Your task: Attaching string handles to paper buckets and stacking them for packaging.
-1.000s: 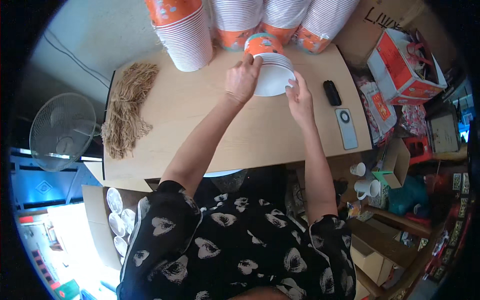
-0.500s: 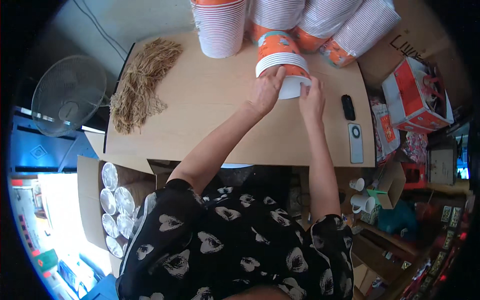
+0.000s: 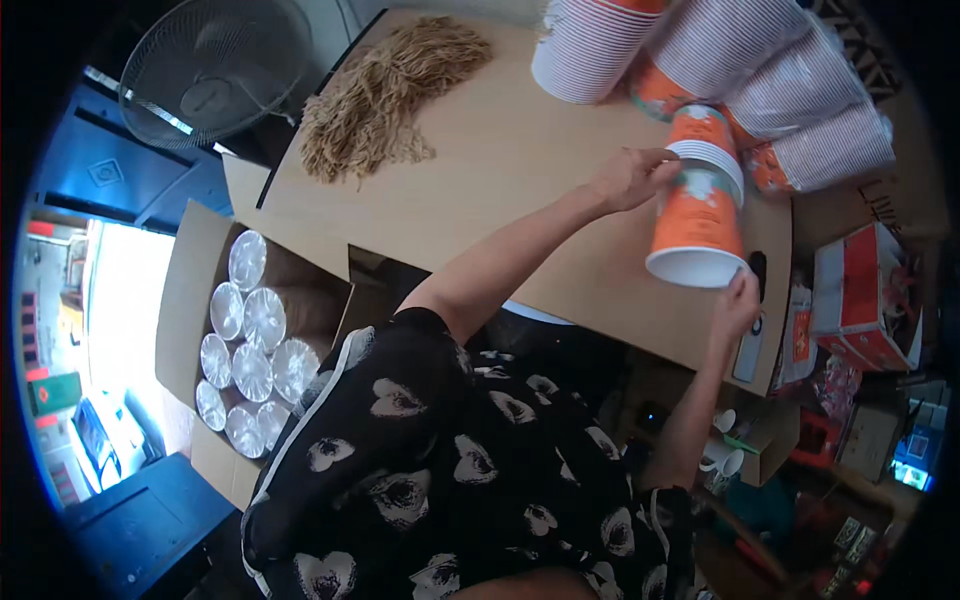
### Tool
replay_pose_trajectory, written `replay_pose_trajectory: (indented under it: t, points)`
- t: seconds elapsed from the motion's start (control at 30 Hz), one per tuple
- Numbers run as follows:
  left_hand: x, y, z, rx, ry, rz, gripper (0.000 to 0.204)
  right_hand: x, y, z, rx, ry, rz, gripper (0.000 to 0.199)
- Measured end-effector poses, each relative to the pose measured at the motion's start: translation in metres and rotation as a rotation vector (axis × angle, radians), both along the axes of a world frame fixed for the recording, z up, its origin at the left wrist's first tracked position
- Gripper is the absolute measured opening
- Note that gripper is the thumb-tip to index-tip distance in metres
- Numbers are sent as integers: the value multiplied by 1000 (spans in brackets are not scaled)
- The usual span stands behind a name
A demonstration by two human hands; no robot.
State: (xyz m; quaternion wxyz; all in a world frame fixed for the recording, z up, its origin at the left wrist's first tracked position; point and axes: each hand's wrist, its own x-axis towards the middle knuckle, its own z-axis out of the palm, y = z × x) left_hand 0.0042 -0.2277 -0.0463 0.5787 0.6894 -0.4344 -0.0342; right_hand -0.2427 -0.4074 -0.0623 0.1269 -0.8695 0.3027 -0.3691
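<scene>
My right hand (image 3: 738, 302) pinches the rim of an orange and white paper cup (image 3: 695, 225), which lies on its side with its white mouth toward me. The cup's narrow end is close to, or just inside, the mouth of a short stack of paper cups (image 3: 706, 152); I cannot tell which. My left hand (image 3: 638, 178) grips the left side of that stack's white rims, its fingers closed. The stack lies on its side, its orange base pointing away from me.
Taller cup stacks in clear wrap (image 3: 728, 40) stand and lean at the table's back right. A bundle of tan strings (image 3: 385, 95) lies at the left, near a fan (image 3: 210, 80). An open carton (image 3: 335, 310) of wrapped rolls is left of me; a red and white box (image 3: 850, 285) is right.
My right hand has drawn one paper cup out of the short stack toward me. My left hand stays at the stack's rims. The whole view has turned, shifting the table.
</scene>
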Motion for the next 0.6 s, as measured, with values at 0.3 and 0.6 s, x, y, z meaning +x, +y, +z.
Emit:
replay_pose_trajectory:
  t: [0.3,0.6]
  points:
    - [70,199,-85,165,-200,682,14,26,102,19,726,-92,349,15]
    - [115,263,-94,480,-81,908,20,86,160,43,941,16,335,30]
